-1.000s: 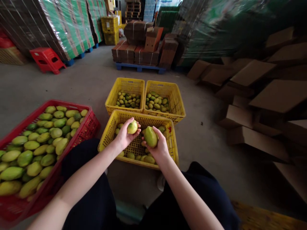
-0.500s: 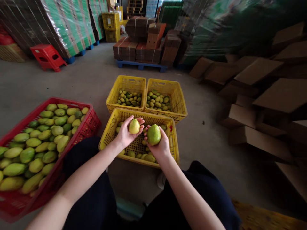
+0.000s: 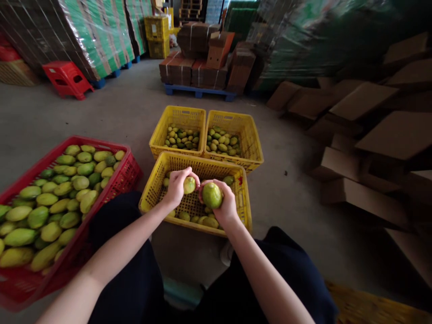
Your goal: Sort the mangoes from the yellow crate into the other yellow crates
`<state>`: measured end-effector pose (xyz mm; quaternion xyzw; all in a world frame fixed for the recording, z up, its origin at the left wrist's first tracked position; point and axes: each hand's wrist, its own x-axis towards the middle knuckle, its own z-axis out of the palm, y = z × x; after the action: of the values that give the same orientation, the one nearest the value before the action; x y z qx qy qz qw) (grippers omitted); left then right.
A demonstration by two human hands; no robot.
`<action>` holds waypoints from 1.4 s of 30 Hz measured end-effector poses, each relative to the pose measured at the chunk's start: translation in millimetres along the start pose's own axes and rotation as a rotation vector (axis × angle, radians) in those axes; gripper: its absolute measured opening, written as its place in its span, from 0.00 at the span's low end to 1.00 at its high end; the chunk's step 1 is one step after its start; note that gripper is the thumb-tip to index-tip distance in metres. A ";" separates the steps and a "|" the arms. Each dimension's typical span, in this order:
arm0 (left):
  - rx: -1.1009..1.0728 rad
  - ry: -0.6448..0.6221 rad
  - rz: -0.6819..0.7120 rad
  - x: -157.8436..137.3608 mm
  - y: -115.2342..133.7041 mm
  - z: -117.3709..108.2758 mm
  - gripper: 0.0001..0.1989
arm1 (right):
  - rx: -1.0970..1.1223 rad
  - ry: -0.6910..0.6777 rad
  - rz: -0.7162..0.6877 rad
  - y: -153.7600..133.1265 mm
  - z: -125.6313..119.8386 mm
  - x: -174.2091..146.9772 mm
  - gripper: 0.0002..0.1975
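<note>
My left hand (image 3: 177,185) is closed around a small yellow-green lemon (image 3: 189,185), its end turned toward me. In my right hand (image 3: 226,201) sits a larger, greener lemon (image 3: 212,195), with the fingers wrapped round its far side. Both hands are close together above the near yellow crate (image 3: 158,173), which has several lemons (image 3: 209,222) along its near side and others partly hidden by my hands. To my left, a red crate (image 3: 130,168) is heaped with green and yellow lemons (image 3: 50,200).
Two yellow crates (image 3: 177,114) with lemons adjoin the near crate's far side. Open cardboard boxes (image 3: 367,198) lie on the right. A red stool (image 3: 65,78) stands at the left, and flattened cartons (image 3: 175,69) lie on a blue pallet (image 3: 199,92) farther back.
Both hands have turned the lemons they hold. The left fingers have curled from an opened palm round the lemon; the right hand has rolled slightly left. The crates have not moved.
</note>
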<state>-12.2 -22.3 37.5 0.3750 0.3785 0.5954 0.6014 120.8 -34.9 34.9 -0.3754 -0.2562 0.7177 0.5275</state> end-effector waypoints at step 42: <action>-0.445 0.206 -0.670 11.0 5.1 2.7 0.11 | 0.253 0.235 0.421 -4.1 -9.5 11.5 0.21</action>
<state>-12.0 -11.3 43.2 0.0303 0.4000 0.4683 0.7873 129.0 -23.0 29.4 -0.4321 -0.0177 0.7894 0.4357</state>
